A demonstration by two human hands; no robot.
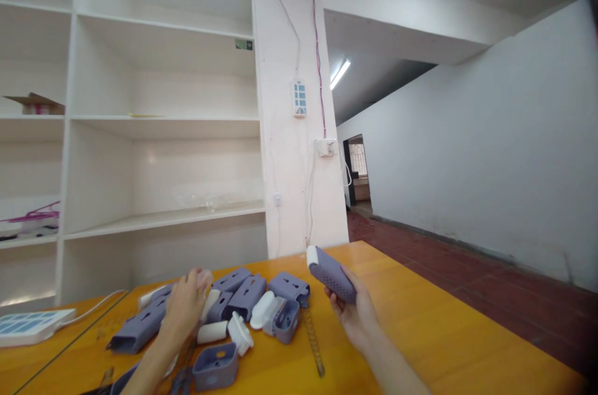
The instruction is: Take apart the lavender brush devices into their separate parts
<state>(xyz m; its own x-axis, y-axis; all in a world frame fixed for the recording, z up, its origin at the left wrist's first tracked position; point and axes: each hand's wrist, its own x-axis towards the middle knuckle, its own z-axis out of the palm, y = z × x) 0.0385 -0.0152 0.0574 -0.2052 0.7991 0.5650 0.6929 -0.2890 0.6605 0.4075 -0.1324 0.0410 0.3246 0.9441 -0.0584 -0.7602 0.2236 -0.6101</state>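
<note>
My right hand (pixel 357 314) grips a purple-grey plastic casing (pixel 332 273) with a white end cap and rows of small holes, held tilted above the table. Over the pile on the left, my left hand (pixel 184 304) has its fingers bent together; a pale, blurred bit shows at their tips, too unclear to name. Around it lie several hollow purple-grey casings (pixel 247 296), a white ribbed cap (pixel 240 334), a white cylinder (pixel 212 333) and an open purple-grey box part (pixel 215 366). A white oval piece (pixel 262 309) rests beside a small purple-grey housing (pixel 286 321).
The orange table (pixel 411 314) carries a coiled brown strip (pixel 314 342) near its middle. At the left edge lies a white panel (pixel 35 326) with blue squares and a cable. White shelves (pixel 163 220) and a pillar (pixel 299 189) stand behind the table.
</note>
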